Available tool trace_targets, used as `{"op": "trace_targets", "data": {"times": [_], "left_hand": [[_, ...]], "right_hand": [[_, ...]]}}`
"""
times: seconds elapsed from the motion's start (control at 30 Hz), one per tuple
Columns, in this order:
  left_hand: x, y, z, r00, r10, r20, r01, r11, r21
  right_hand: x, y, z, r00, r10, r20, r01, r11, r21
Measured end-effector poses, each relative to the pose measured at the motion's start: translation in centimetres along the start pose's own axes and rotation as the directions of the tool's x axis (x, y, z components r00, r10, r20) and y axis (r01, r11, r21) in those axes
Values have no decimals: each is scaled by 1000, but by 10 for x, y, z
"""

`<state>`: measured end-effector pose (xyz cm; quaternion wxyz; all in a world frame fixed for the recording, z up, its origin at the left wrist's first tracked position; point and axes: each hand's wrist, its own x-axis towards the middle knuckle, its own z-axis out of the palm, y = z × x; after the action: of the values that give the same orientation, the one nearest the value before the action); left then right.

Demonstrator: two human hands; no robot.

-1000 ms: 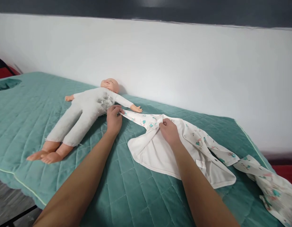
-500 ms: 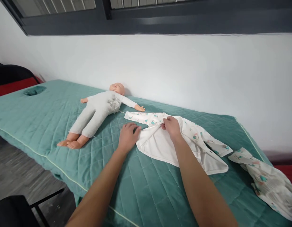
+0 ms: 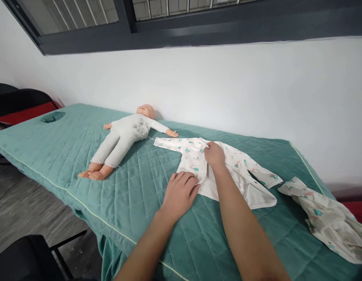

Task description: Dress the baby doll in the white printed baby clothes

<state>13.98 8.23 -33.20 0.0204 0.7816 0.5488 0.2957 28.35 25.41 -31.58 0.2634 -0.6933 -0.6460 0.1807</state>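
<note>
A white baby shirt (image 3: 189, 153) with a small coloured print lies spread on the bed, sleeves out to both sides. Its left front panel is laid down, while the plain white inside shows on the right. My right hand (image 3: 215, 155) is closed on the shirt's front edge near the neck. Over the lower left hem rests my left hand (image 3: 181, 192), fingers laid on the cloth and thumb apart, covering that corner. Left of the shirt a baby doll (image 3: 126, 130) lies on its back, its outstretched hand close to the sleeve cuff.
A green quilted bed cover (image 3: 134, 207) lies under everything. A second printed baby garment (image 3: 324, 214) is crumpled at the right. Behind the bed are a white wall (image 3: 198, 86) and a dark window frame (image 3: 181, 37). A black chair (image 3: 25, 257) stands at the lower left.
The left front panel, folded back before, now lies down with its print showing. My left hand has moved right and toward me along it. My right hand keeps hold near the neck.
</note>
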Motion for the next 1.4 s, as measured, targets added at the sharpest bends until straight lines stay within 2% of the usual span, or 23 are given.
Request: {"op": "trace_targets", "data": {"times": [0.1,0.2,0.27,0.37,0.5,0.6,0.7,0.77,0.83,0.87,0.9,0.93,1.0,1.03,1.07,1.1,1.17,1.23,1.33,1.4], "left_hand": [[-8,-1,3,988,-145,-59,149,986,75],[-13,-7,4,926,-349,-141,362,929,79],[-14,-12,3,876,-458,-154,473,878,77],[-11,-20,-1,838,-525,-151,539,839,74],[-12,-24,-3,843,-490,-220,520,848,100],[-12,-18,-2,901,-374,-220,411,898,159],[-5,-10,2,970,-216,-112,232,958,171],[1,-8,4,991,-128,-36,131,988,81],[6,-10,5,989,-142,-28,138,984,-113],[8,-13,5,974,-220,-52,202,951,-233],[8,-16,5,935,-343,-92,290,887,-359],[8,-19,5,862,-487,-139,371,795,-479],[4,-26,4,660,-710,-244,428,623,-655],[2,-28,3,575,-757,-311,406,594,-695],[0,-29,3,520,-762,-386,374,609,-699],[-2,-30,3,500,-735,-459,344,654,-674],[-4,-29,3,529,-627,-571,295,767,-569],[-5,-25,2,603,-502,-620,234,855,-464],[-5,-20,2,745,-333,-579,124,921,-370],[-5,-18,2,839,-226,-494,66,945,-321]], "right_hand": [[2,4,1,1000,-15,16,15,998,-57],[2,6,3,999,-29,30,31,996,-86],[2,5,3,999,-31,40,34,995,-97],[1,4,2,998,-25,49,30,994,-106],[-2,1,0,998,-13,55,18,995,-96],[-2,0,0,998,4,57,0,997,-71],[1,2,1,997,24,68,-22,999,-27],[4,2,3,996,28,80,-30,999,19],[6,-2,4,996,11,90,-19,996,88],[7,-5,5,995,-10,96,-2,992,125],[7,-8,6,993,-44,108,23,982,189],[6,-12,7,987,-95,126,55,955,292],[3,-17,9,964,-219,149,105,832,545],[1,-19,10,954,-264,144,115,762,638],[-2,-19,12,949,-286,132,120,715,688],[-4,-19,14,951,-285,118,125,707,696],[-9,-16,18,967,-241,82,140,772,620],[-15,-11,20,975,-218,39,162,822,546],[-27,1,7,967,-255,0,226,857,462],[-34,16,-17,951,-308,-24,296,887,354]]}}
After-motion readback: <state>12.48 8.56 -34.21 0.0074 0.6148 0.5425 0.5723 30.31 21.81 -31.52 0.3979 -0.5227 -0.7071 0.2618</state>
